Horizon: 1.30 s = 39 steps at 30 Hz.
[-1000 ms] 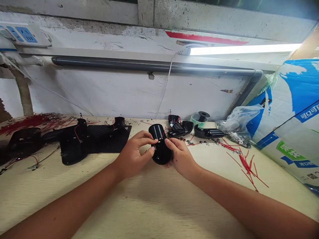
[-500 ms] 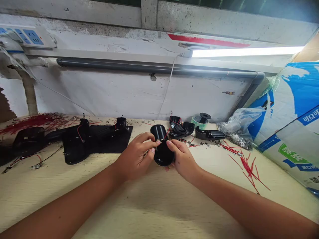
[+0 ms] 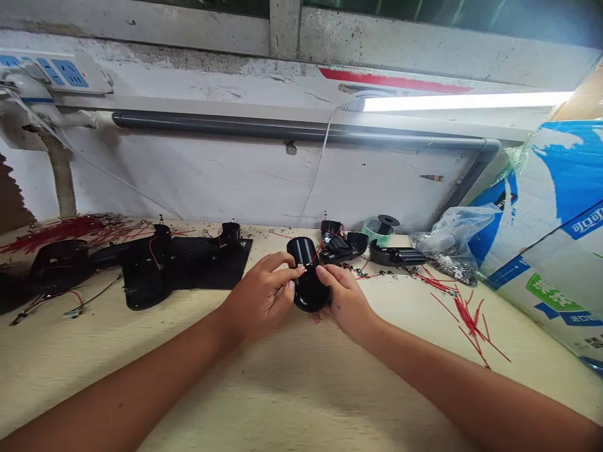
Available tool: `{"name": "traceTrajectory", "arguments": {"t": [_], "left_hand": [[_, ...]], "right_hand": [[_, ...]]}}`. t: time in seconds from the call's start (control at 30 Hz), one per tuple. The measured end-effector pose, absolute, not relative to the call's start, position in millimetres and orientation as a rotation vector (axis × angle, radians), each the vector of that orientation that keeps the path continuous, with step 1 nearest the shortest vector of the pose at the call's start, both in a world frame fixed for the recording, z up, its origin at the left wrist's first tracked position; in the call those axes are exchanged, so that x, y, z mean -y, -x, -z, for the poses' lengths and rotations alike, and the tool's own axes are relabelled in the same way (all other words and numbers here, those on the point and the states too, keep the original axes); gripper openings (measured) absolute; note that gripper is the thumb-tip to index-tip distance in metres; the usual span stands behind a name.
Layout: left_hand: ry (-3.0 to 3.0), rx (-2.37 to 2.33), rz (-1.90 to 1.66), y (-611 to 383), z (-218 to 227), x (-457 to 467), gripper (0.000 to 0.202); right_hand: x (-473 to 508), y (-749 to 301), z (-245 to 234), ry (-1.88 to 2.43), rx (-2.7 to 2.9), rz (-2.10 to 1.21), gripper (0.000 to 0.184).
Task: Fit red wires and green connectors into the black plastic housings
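A pale table (image 3: 301,389) carries a black mat (image 3: 211,267) to the left and loose red wires (image 3: 471,320) to the right. The black plastic housing (image 3: 307,294) sits centrally between the person's hands. The left hand (image 3: 260,296) and right hand (image 3: 346,302) each keep a closed grip on it, fingertips meeting near its middle, beside a thin red wire (image 3: 316,254).

A tube light (image 3: 466,100) glows above a grey pipe (image 3: 301,130) — red wires (image 3: 471,323) and a plastic bag (image 3: 452,229) lie beside a cardboard box (image 3: 541,251).
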<state>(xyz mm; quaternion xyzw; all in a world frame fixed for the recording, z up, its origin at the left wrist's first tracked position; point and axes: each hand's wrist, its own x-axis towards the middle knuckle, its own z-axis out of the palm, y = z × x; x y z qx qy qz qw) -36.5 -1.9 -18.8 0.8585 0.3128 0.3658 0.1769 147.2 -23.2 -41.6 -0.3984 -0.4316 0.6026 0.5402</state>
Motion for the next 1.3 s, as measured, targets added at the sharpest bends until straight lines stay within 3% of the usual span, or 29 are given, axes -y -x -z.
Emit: {"name": "traceTrajectory", "arguments": {"t": [0.2,0.3,0.4,0.63,1.3], "left_hand": [[-1.588,-0.943,-1.367,26,17,-2,0.018],[-1.141,-0.898,-1.279,23,12,-3,0.038],[-0.945,-0.81,-1.056,23,8,-3,0.041],[-1.031,-0.76,-0.814,29,13,-7,0.021],[-1.141,-0.828,-0.818,26,11,-4,0.032]], "right_hand": [[27,-144,37,1.061,1.156,-1.381,0.05],[28,-143,37,1.06,1.173,-1.371,0.049],[28,-144,38,1.049,1.183,-1.38,0.046],[29,-143,39,1.058,1.199,-1.372,0.043],[28,-146,42,1.034,1.217,-1.376,0.042]]}}
